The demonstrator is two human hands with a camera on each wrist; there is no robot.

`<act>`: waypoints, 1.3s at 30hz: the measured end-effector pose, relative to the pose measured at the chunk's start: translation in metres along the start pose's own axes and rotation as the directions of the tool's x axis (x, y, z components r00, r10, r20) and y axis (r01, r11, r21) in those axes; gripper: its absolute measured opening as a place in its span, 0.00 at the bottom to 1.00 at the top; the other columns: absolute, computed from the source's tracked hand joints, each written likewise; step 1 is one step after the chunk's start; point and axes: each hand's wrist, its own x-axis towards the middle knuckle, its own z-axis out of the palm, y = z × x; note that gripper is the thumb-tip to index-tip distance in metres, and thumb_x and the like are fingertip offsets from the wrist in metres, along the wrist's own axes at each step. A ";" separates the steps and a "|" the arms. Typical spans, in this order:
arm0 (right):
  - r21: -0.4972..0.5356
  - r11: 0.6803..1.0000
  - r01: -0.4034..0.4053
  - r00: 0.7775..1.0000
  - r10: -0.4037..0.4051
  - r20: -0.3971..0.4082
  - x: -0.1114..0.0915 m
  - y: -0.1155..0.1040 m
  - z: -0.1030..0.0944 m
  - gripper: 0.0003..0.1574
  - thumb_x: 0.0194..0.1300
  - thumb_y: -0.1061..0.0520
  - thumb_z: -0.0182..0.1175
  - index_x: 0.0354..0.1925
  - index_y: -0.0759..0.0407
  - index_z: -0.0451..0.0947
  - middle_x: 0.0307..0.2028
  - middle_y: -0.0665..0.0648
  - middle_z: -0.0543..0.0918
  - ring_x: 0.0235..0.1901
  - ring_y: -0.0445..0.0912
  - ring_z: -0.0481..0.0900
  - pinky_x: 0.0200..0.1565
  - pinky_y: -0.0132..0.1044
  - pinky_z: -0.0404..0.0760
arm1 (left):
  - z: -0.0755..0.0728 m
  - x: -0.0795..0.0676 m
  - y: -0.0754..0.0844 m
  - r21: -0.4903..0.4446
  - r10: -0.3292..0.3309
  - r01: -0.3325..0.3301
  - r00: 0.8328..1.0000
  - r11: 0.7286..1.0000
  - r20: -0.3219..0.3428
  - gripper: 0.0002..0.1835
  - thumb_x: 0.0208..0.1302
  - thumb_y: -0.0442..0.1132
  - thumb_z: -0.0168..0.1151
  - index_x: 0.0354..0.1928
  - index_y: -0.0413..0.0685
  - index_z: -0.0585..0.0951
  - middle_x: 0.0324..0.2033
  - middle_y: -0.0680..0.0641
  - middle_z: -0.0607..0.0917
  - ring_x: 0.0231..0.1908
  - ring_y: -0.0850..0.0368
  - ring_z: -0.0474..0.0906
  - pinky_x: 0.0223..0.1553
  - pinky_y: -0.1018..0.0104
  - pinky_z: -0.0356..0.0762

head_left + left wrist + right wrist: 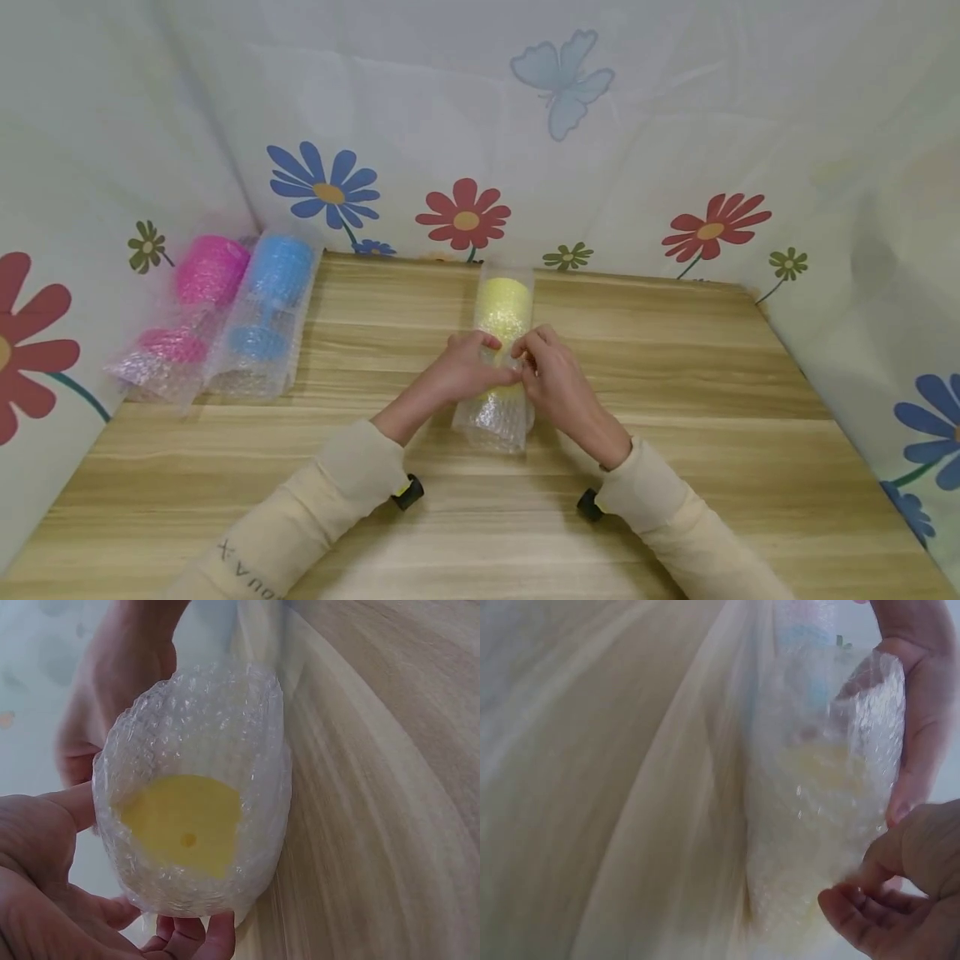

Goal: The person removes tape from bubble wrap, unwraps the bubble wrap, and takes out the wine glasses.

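A yellow dumbbell-shaped object [502, 298] lies lengthwise on the table inside a sleeve of clear bubble wrap [199, 720]. In the left wrist view, the sleeve's near end gapes and shows the flat yellow end [180, 821] with a small round mark. My left hand [472, 368] holds the wrapped object from its left side, thumb along the wrap and fingertips curled under it. From the other side, my right hand [558, 377] pinches the bubble wrap near the object's middle, its thumb and forefinger close together. The hands partly cover the object's middle.
On the left of the wooden table [675, 358], a pink [212, 268] and a blue [281, 268] dumbbell-shaped object lie side by side, each in bubble wrap. A white cloth with printed flowers [420, 100] surrounds the table's back and sides.
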 end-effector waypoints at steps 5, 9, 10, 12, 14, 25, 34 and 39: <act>0.062 0.998 0.024 0.999 -0.026 0.028 0.002 0.005 -0.002 0.17 0.58 0.80 0.56 0.40 0.68 0.83 0.36 0.59 0.79 0.33 0.49 0.78 0.36 0.38 0.81 | 0.003 0.000 0.001 0.045 0.009 -0.008 1.000 0.999 -0.026 0.37 0.60 0.58 0.75 0.63 0.44 0.76 0.68 0.32 0.66 0.54 0.43 0.73 0.54 0.48 0.77; 0.180 0.981 -0.070 0.995 0.056 0.084 0.002 0.008 -0.007 0.15 0.62 0.78 0.55 0.42 0.69 0.84 0.38 0.61 0.82 0.38 0.53 0.83 0.41 0.42 0.85 | 0.005 0.000 0.001 0.056 0.015 -0.013 0.999 0.998 -0.037 0.36 0.60 0.58 0.75 0.63 0.45 0.76 0.67 0.32 0.66 0.52 0.43 0.74 0.52 0.50 0.78; 0.199 0.975 -0.097 0.992 0.079 0.096 0.002 0.009 -0.009 0.15 0.63 0.77 0.56 0.42 0.69 0.85 0.39 0.62 0.82 0.39 0.54 0.83 0.42 0.44 0.86 | 0.006 0.000 0.001 0.059 0.020 -0.018 0.999 0.998 -0.040 0.36 0.60 0.58 0.75 0.62 0.45 0.77 0.67 0.32 0.67 0.52 0.44 0.74 0.51 0.50 0.78; 0.220 0.966 -0.136 0.987 0.113 0.114 0.002 0.009 -0.012 0.14 0.64 0.76 0.56 0.43 0.69 0.85 0.40 0.62 0.83 0.40 0.55 0.84 0.43 0.46 0.86 | 0.007 0.000 0.001 0.063 0.029 -0.026 0.999 0.998 -0.045 0.36 0.59 0.58 0.75 0.61 0.44 0.77 0.66 0.32 0.67 0.51 0.44 0.75 0.49 0.52 0.78; 0.204 0.969 -0.140 0.987 0.119 0.111 0.001 0.009 -0.014 0.13 0.64 0.75 0.58 0.43 0.68 0.86 0.40 0.62 0.83 0.40 0.55 0.84 0.43 0.46 0.86 | 0.008 -0.001 0.002 0.070 0.030 -0.026 0.998 0.997 -0.052 0.36 0.59 0.58 0.76 0.61 0.45 0.77 0.66 0.32 0.68 0.50 0.44 0.75 0.48 0.52 0.78; 0.052 0.999 -0.003 0.995 -0.003 0.099 0.005 0.000 -0.021 0.12 0.64 0.74 0.59 0.38 0.67 0.88 0.32 0.56 0.83 0.28 0.44 0.75 0.30 0.34 0.76 | 0.011 -0.004 0.003 0.073 0.006 -0.001 0.998 0.997 -0.068 0.38 0.57 0.61 0.76 0.62 0.48 0.76 0.59 0.35 0.71 0.43 0.46 0.77 0.40 0.57 0.76; 0.015 0.975 -0.223 0.951 0.214 0.223 0.018 -0.012 -0.022 0.22 0.75 0.52 0.63 0.23 0.56 0.84 0.13 0.46 0.64 0.16 0.40 0.58 0.24 0.34 0.61 | 0.012 -0.005 0.003 0.094 0.016 -0.008 0.996 0.996 -0.088 0.37 0.56 0.62 0.76 0.61 0.48 0.76 0.55 0.38 0.72 0.39 0.47 0.77 0.36 0.59 0.74; -0.002 0.951 -0.309 0.923 0.300 0.241 0.024 -0.017 -0.023 0.22 0.72 0.53 0.66 0.20 0.56 0.85 0.11 0.44 0.62 0.15 0.39 0.56 0.22 0.32 0.56 | 0.013 -0.006 0.003 0.116 0.032 -0.021 0.995 0.993 -0.094 0.37 0.56 0.62 0.76 0.60 0.47 0.76 0.53 0.39 0.73 0.37 0.47 0.77 0.36 0.58 0.74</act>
